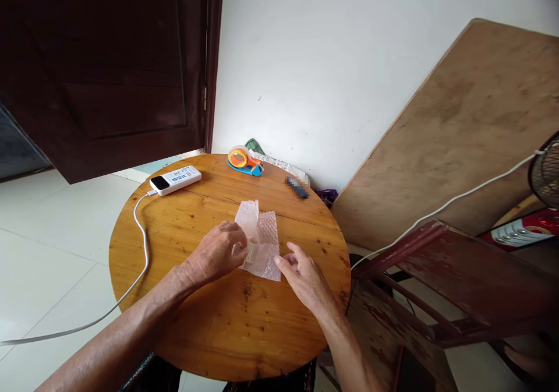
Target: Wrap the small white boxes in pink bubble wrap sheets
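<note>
A sheet of clear bubble wrap (267, 229) lies on the round wooden table, with one strip standing out at its upper left. My left hand (220, 249) is over the wrap's left edge, its fingers curled and closed on it. Beside those fingertips a small pale item (250, 255) shows on or under the plastic; its kind is not clear. At the right edge of the wrap is my right hand (303, 272), fingers apart and slightly bent. Its thumb tip is at the edge of the sheet, and nothing is held in this hand.
A white power bank (186, 176) with a white cable (146, 246) sits at the table's back left. Farther back is an orange and blue tape dispenser (244, 162). A dark blurred object (297, 188) lies at back right. A wooden chair (471, 287) stands right.
</note>
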`<state>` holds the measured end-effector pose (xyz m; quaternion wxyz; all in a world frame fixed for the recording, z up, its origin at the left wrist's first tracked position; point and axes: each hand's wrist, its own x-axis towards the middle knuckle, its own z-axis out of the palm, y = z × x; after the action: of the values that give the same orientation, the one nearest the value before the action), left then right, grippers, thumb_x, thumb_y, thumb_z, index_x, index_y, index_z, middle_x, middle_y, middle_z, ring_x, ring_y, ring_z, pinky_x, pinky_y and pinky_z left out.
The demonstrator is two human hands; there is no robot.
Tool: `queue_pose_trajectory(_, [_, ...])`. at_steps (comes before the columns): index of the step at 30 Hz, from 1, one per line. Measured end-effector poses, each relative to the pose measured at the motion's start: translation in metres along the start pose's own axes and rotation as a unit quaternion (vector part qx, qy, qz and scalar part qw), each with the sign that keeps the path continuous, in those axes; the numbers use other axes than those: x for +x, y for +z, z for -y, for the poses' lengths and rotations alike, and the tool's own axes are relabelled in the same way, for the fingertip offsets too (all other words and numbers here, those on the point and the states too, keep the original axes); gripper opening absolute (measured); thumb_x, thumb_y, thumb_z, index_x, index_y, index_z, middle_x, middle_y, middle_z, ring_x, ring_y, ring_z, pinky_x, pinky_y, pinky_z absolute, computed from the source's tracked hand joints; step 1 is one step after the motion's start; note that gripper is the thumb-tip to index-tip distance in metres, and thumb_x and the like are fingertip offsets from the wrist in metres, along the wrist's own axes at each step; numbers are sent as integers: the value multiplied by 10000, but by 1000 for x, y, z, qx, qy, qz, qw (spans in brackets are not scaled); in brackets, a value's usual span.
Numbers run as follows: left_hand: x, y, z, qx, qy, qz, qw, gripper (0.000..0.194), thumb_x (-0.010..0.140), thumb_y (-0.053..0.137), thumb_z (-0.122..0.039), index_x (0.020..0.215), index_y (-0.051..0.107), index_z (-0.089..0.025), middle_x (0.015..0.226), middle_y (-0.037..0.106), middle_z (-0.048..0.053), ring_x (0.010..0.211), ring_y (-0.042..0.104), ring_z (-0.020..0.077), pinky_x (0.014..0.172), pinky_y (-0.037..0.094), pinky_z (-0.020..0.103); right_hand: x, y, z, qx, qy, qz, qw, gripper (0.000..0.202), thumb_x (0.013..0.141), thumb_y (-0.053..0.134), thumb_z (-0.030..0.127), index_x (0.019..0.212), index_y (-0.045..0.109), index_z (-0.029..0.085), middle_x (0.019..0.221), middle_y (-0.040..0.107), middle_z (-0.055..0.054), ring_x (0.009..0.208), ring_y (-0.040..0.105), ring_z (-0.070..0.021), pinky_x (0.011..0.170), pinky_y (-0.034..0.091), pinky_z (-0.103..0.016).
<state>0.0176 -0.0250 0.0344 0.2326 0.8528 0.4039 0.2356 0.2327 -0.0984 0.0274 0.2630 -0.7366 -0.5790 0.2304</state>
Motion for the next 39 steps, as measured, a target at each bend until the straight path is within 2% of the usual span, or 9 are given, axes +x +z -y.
queue_pose_trajectory(2, [-1,1,2,-5,-2,9,1000,125,782,600,-91,801,680,-185,928,696,61,933,630,219,858,477,326,1,7,3,11,5,-11,1000,594,858,538,435,1346,521,97,857,723,-78,680,666,-215,661,483,-333])
queue_pose_trajectory(8, [-3,5,4,-6,1,6,1000,124,791,590,-93,847,665,-175,953,705,67,947,620,228,871,476,338,6,26,3,84,-4,-42,996,689,829,562,396,1424,410,83,762,654,-11,614,588,-176,613,463,-303])
queue_pose_trajectory(14, [-2,10,7,9,23,-7,1000,117,814,596,-124,885,678,-170,951,716,79,954,604,242,878,480,347,6,36,8,187,-26,-101,977,595,807,580,345,1348,479,116,644,521,67,564,488,-127,539,431,-250])
queue_pose_trajectory(19, [-1,11,6,45,23,-17,999,99,824,614,-171,862,705,-174,961,702,87,949,579,253,875,479,374,1,37,28,258,-14,-82,963,511,803,601,360,1269,549,160,683,550,52,509,463,-110,414,414,-224])
queue_pose_trajectory(24, [-1,13,5,41,-17,-5,999,146,822,617,-188,931,715,-201,1089,633,88,1001,590,234,815,504,323,-1,41,42,264,-17,-72,962,498,808,608,358,1269,569,173,711,594,42,480,479,-94,384,416,-206])
queue_pose_trajectory(30, [2,11,3,10,-5,24,1000,134,850,585,-183,892,712,-171,990,625,86,920,609,210,803,508,302,3,45,49,257,-10,-55,965,522,816,611,375,1288,580,154,764,635,10,457,485,-90,346,413,-207])
queue_pose_trajectory(36, [2,15,2,-58,-24,-4,998,133,816,590,-131,876,703,-168,961,621,65,837,602,163,763,497,261,5,49,52,216,-31,-59,974,450,842,605,387,1232,644,167,866,700,-45,517,556,-110,376,411,-207])
queue_pose_trajectory(39, [1,16,5,-106,-29,-3,994,114,806,575,-125,780,679,-164,903,601,43,766,574,136,720,474,247,2,46,51,191,-47,-30,980,448,875,543,370,1264,622,162,867,710,-52,539,584,-122,400,425,-213])
